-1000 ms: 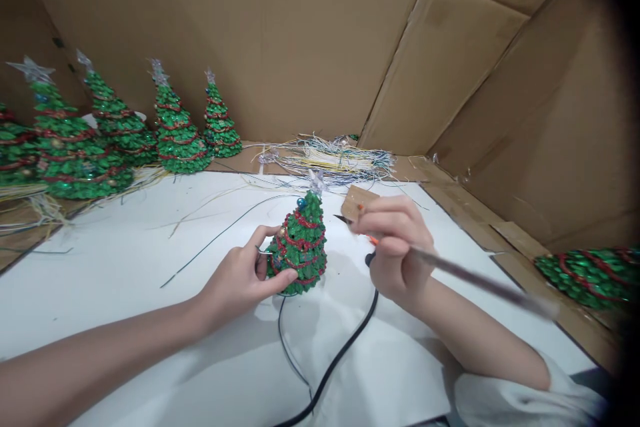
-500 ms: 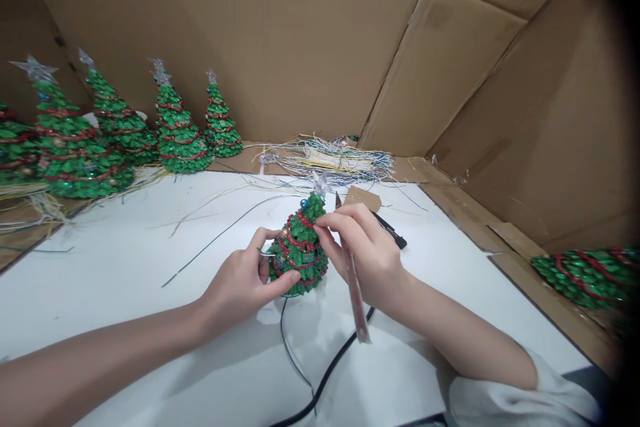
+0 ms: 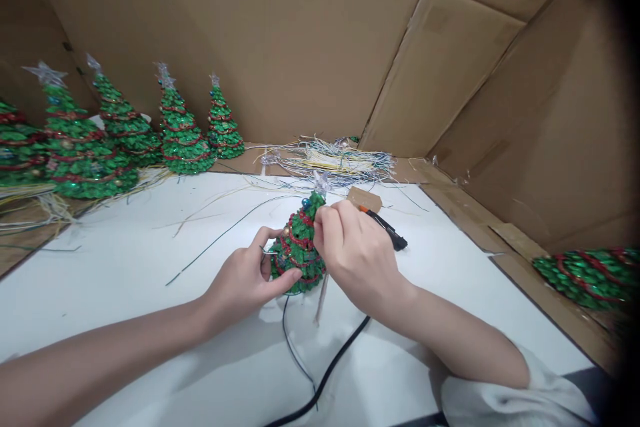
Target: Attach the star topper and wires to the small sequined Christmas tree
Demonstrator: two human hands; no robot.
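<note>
A small green tree [image 3: 303,243] with red garlands and a clear star on top stands tilted on the white surface. My left hand [image 3: 253,273] grips its lower left side, thumb across the front. At the tree's upper right, my right hand [image 3: 355,247] is closed with its fingertips against the branches. A thin stick-like tool [image 3: 321,300] juts out below this hand, mostly hidden by it. A short wire end [image 3: 269,251] sticks out by my left fingers, and a dark thin wire [image 3: 290,340] runs down from the tree's base.
Several finished-looking trees [image 3: 183,137] stand at the back left. Behind the tree lies a bundle of thin wires [image 3: 340,159]. A black and orange cutter [image 3: 387,227] and a cardboard scrap [image 3: 365,198] lie at right. A black cable [image 3: 333,370] crosses the front; another tree [image 3: 590,275] lies far right.
My right hand has turned over and its fingers have closed in at the tree's upper right. The tool has swung left, its lower end now below the tree. My left hand keeps its grip.
</note>
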